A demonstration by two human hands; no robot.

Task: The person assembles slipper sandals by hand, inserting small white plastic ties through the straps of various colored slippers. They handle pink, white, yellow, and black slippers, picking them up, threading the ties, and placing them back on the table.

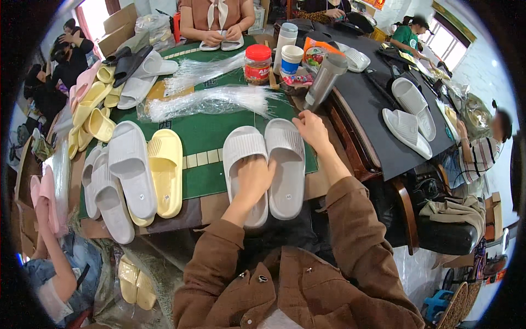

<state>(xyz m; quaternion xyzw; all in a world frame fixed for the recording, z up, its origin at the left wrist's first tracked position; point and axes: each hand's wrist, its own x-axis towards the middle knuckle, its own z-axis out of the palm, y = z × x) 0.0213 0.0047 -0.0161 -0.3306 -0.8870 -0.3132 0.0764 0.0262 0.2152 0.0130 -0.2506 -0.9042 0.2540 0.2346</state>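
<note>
Green-topped table (204,181) mid-scene. White strand bundles (216,104) far; grey slipper pair (286,183) at near edge, yellow slipper (167,178) left of it. Left hand (253,178) inside left slipper (244,142), fingers hidden, grip unclear. Right hand (313,130) curled at right slipper's (284,145) far right edge; can't tell if pinching.

Pretty bright in here, with the window (446,49) at upper right and the opening (94,23) at upper left washed out to white. Fisheye bends stuff near the rim (black corners and all), but the middle's fairly crisp.
</note>
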